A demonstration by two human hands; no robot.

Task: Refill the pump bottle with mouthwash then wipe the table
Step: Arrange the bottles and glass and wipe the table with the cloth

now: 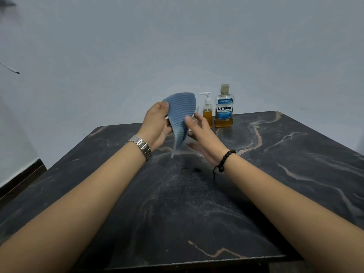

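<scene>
Blue ribbed cloth (180, 119): held up in the air above the far middle of the table, hanging in a curved fold with its lower tip pointing down and clear of the tabletop.

Left hand (156, 125): grips the cloth's left edge, thumb on the front near the top, fingers curled behind. A metal watch (142, 146) sits on this wrist.

Right hand (204, 138): fingers straight and loosely spread, palm turned toward the cloth; the thumb tip lies at the cloth's right edge, and contact cannot be told for certain. It grips nothing. A dark bead bracelet (224, 160) circles this wrist.

Pump bottle (207, 112): upright at the far edge of the table, white pump head fitted, amber liquid filling its lower part.

Mouthwash bottle (224, 107): upright just beside the pump bottle on its right, capped, blue Listerine Cool Mint label, amber liquid visible at the base.

Clear glass (196, 113): stands behind the cloth and the right hand, left of the pump bottle, mostly hidden; contents cannot be told.

Table (295, 154): dark marble-pattern top with tan veins, a dusty pale sheen across its middle.

Wall (177, 46): plain pale grey behind the table.
</scene>
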